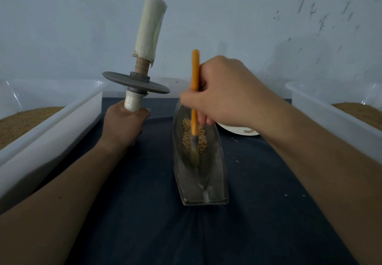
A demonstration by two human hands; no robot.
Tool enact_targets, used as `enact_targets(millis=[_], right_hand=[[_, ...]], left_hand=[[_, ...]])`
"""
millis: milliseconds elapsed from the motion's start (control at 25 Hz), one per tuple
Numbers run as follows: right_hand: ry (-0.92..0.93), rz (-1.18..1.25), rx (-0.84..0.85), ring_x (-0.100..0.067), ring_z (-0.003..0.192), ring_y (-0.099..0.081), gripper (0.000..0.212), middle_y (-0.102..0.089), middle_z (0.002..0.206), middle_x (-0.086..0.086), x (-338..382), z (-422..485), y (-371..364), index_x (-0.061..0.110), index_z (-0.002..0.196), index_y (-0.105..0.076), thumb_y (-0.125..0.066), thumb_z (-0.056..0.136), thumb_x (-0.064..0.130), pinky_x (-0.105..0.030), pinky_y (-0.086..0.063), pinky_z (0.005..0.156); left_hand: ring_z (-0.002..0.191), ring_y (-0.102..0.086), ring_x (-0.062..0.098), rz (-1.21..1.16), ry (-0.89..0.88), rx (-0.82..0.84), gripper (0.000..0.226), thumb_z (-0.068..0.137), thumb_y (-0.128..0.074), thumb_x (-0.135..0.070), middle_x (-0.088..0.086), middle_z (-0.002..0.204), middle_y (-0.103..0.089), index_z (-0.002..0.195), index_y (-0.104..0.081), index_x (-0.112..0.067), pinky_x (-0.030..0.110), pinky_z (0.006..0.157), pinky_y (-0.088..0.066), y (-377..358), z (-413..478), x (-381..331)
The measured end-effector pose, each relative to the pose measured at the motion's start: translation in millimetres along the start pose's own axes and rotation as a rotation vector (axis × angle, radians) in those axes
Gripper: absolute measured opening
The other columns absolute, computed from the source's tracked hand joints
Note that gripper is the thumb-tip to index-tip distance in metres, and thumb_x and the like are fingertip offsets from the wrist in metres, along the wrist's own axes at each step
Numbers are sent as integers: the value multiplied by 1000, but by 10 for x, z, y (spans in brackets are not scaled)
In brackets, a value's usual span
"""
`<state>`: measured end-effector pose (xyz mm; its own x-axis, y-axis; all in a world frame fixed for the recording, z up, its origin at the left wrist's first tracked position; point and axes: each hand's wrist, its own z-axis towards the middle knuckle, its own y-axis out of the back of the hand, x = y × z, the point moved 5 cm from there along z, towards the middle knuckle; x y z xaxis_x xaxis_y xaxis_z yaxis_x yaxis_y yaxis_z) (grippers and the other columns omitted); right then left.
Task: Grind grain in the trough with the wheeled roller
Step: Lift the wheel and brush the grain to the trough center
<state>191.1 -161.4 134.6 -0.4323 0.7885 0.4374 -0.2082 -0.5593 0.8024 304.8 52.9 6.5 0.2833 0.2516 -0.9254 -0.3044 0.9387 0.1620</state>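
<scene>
Nearest, on the dark cloth [144, 213]: the blunt end of the trough [215, 173], boat-shaped, long axis running away from the body and leaning slightly left toward its far tip. Sits between the two forearms, closer to the right one.

Midway up the channel: a small heap of grain [187, 138], gathered along the centre groove, kernels seemingly whole, so probably little ground yet. Bare metal from the heap down to the near end.

Over the heap: a brush [195, 72] with an orange handle, bristles down among the kernels, blurred at the tip. Held on the shaft by the right hand [225, 99], fingers curled round it, knuckles above the trough's far half. Looks like sweeping the grain into line before rolling.

Left of the trough, apart from it and held above the cloth: the wheeled roller [136, 86], stood on end, axle near vertical, disc lying flat rather than on edge. Gripped round its lower handle by the left hand [124, 126], fingers wrapped tight; cloth-wrapped upper handle free, pointing up.

Hence the hinge of the next move: calls for swinging the axle from upright to lying across the trough, square to the long axis, disc edge down in the groove. Probably needs the right hand off the brush and onto the free handle. Risk: catching the rim with the disc and scattering kernels.

Farther out: a white plate [239, 132] just beyond the right hand, a left bin [51, 136] and a right bin [330, 116] holding brown meal, bare wall behind.
</scene>
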Motion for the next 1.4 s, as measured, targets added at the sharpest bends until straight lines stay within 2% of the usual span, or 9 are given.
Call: enact_targets(millis=[120, 200, 320, 440, 560, 680, 800, 1200, 1400], right_hand=[[-7, 99, -263, -4, 48, -67, 21, -69, 57, 8, -206, 68, 162, 14, 74, -65, -62, 93, 22, -14, -52, 48], [-22, 107, -343, -2, 51, -67, 20, -70, 59, 8, -339, 89, 143, 16, 80, -67, -61, 96, 25, -18, -57, 55], [-63, 167, -299, -3, 58, -70, 17, -73, 66, 7, -497, 125, -46, 16, 92, -70, -62, 99, 29, -27, -62, 67], [-79, 173, -213, -3, 61, -71, 18, -74, 70, 7, -554, 144, -190, 16, 96, -71, -62, 100, 31, -30, -62, 71], [-82, 100, -173, -1, 57, -70, 20, -73, 64, 9, -571, 157, -207, 16, 88, -71, -61, 99, 30, -27, -62, 69], [-58, 115, -245, -2, 57, -70, 23, -72, 63, 11, -560, 158, -121, 15, 84, -71, -60, 99, 29, -29, -62, 68], [-41, 85, -178, 0, 56, -69, 23, -72, 62, 11, -508, 151, -169, 16, 84, -70, -60, 99, 29, -26, -61, 66], [-12, 84, -158, 0, 55, -69, 23, -71, 61, 11, -446, 133, -142, 14, 82, -70, -60, 98, 27, -22, -59, 65], [-10, 66, -145, 1, 53, -67, 26, -70, 58, 14, -457, 117, -60, 15, 76, -70, -59, 96, 25, -10, -52, 58]], left_hand=[[48, -54, 11, -22, 6, -6, 25, 73, -74, -35, -2, 58, -59, 80, -60, -16, 29, 45, -48, 4, 6, 17], [49, -54, 12, -18, 6, 5, 25, 73, -74, -35, -1, 59, -59, 81, -60, -16, 31, 47, -49, -4, 7, 13], [50, -54, 13, -3, 3, 11, 29, 73, -73, -36, 0, 60, -60, 84, -61, -13, 33, 48, -50, -5, 5, 6], [50, -54, 13, 7, -2, 8, 32, 73, -73, -35, 0, 59, -60, 86, -61, -8, 34, 49, -50, -9, 5, 8], [50, -54, 12, 7, -8, 7, 27, 72, -73, -35, -1, 58, -59, 81, -60, -13, 33, 49, -50, -14, 11, 3], [50, -55, 11, 19, -14, 7, 25, 72, -73, -36, -2, 58, -60, 80, -60, -16, 31, 50, -51, -10, 14, 5], [49, -56, 11, 31, -15, 7, 26, 73, -73, -36, -3, 58, -60, 82, -60, -15, 32, 50, -51, -16, 6, 1], [51, -56, 11, 46, -21, 21, 33, 76, -73, -35, -1, 58, -60, 89, -61, -7, 35, 53, -52, -19, -9, -22], [50, -55, 13, 56, -17, 12, 32, 74, -72, -35, 0, 56, -60, 86, -61, -7, 37, 55, -51, -16, -13, -30]])
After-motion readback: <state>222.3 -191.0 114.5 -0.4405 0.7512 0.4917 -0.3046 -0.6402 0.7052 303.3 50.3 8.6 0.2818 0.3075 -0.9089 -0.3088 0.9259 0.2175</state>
